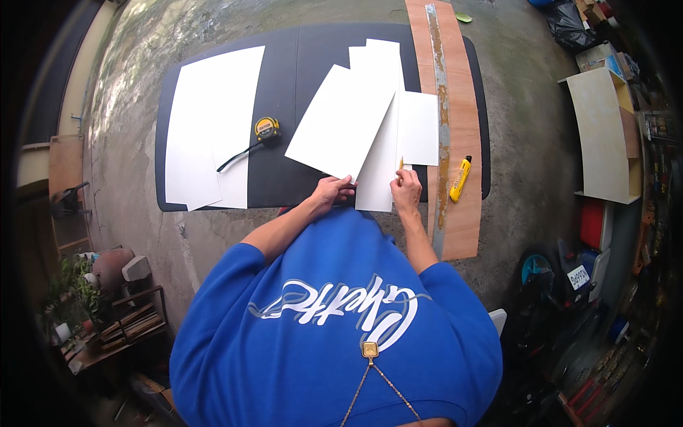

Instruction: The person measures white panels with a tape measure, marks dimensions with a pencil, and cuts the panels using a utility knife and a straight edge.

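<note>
My left hand [334,191] is closed on the near corner of a large white sheet [343,121], which lies at a slant over other white pieces. In my right hand [406,188] is a thin yellowish pencil [401,164], pinched with its end pointing away from me. That hand rests over the near end of a long white strip [376,181], beside a smaller white rectangle [420,128]. A yellow and black tape measure [267,129] with a dark strap sits left of the slanted sheet. To the right, a yellow utility knife [460,178] lies on a plywood board.
The black folding table [284,78] bears more white sheets [213,121] at its left. Along its right side runs the plywood board [464,85] with a worn metal straightedge [441,107] on it. A pale shelf unit [605,135] stands at the right; potted plants [78,288] stand lower left.
</note>
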Available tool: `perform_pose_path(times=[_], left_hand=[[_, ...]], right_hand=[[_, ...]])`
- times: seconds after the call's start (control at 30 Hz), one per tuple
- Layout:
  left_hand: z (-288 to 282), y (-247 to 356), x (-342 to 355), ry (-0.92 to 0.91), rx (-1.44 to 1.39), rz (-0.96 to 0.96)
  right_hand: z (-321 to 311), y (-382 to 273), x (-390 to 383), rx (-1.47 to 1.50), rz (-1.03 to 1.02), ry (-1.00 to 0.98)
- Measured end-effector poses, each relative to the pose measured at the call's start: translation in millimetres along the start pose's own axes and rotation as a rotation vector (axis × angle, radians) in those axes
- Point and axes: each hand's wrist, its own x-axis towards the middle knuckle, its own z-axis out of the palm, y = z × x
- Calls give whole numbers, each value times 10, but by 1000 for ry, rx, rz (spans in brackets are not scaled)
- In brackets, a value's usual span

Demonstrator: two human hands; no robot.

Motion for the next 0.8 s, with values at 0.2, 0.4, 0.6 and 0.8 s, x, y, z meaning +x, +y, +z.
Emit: perform_pose_path(times=[0.2, 0.4, 0.6, 0.8], left_hand=[[-102, 51, -161, 8, -54, -44], [-172, 439, -345, -143, 65, 69], [-22, 588, -526, -340, 329, 9], [-1094, 875, -411, 336, 1209, 966]], right_hand=[[41, 8, -34, -42, 1, 33], [-20, -728, 266, 1135, 680, -257], [-73, -949, 440, 1193, 614, -82], [-1019, -702, 198, 1042, 460, 348]])
